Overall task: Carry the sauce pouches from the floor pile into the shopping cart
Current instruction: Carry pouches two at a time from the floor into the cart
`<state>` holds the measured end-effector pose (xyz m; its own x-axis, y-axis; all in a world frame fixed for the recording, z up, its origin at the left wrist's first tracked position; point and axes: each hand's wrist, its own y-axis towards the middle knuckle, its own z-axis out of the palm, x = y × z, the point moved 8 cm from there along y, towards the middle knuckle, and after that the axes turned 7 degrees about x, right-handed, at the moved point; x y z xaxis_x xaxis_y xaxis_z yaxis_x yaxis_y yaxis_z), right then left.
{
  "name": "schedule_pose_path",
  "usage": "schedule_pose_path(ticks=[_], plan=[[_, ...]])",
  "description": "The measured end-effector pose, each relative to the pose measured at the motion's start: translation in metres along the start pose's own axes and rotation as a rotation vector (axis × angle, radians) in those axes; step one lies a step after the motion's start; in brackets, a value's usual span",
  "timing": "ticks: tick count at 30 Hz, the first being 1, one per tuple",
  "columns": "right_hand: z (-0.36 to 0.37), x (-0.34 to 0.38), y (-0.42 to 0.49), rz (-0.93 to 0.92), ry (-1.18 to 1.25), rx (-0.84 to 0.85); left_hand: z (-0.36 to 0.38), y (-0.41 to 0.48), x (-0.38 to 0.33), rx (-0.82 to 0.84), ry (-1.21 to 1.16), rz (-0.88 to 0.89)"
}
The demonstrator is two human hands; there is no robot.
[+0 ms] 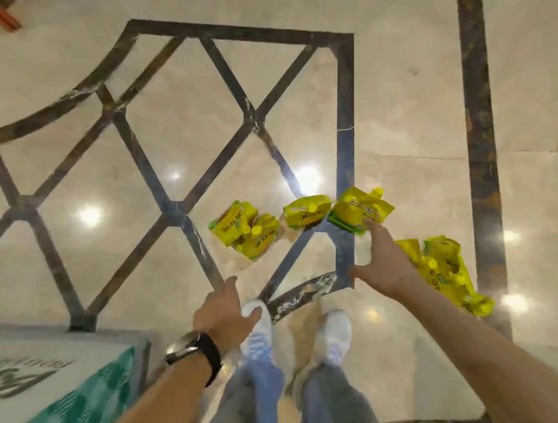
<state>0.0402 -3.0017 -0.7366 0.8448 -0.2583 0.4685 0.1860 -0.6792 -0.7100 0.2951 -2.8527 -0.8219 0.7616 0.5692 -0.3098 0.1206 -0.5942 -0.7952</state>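
Yellow sauce pouches (pixel 307 211) lie in little heaps on the shiny floor (pixel 193 134) by the white shoes (pixel 333 333), while the left hand (pixel 224 311) and right hand (pixel 384 262) are spread wide, fingers (pixel 372 227) straight, holding nothing, the right one reaching over the nearest pouch (pixel 360 211).

On my feed I see a glossy cream marble floor (pixel 195 144) inlaid with dark bands, white sneakers (pixel 333 334) under blue jeans (pixel 329 406), and a teal-checked lettered panel (pixel 67 405) lower left.

Head view, looking steeply down.
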Motion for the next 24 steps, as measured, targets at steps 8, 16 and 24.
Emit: schedule_pose_path(ticks=[8, 16, 24], plan=[[0.042, -0.063, 0.225, -0.185, -0.076, -0.182, 0.058, 0.189, 0.033, -0.280, -0.441, 0.088], [0.074, -0.066, 0.319, -0.375, 0.017, -0.252, 0.086, 0.246, 0.055, -0.442, -0.655, 0.231], [0.151, -0.086, 0.311, -0.574, 0.092, 0.074, 0.097, 0.267, 0.049, -0.538, -0.824, 0.247]])
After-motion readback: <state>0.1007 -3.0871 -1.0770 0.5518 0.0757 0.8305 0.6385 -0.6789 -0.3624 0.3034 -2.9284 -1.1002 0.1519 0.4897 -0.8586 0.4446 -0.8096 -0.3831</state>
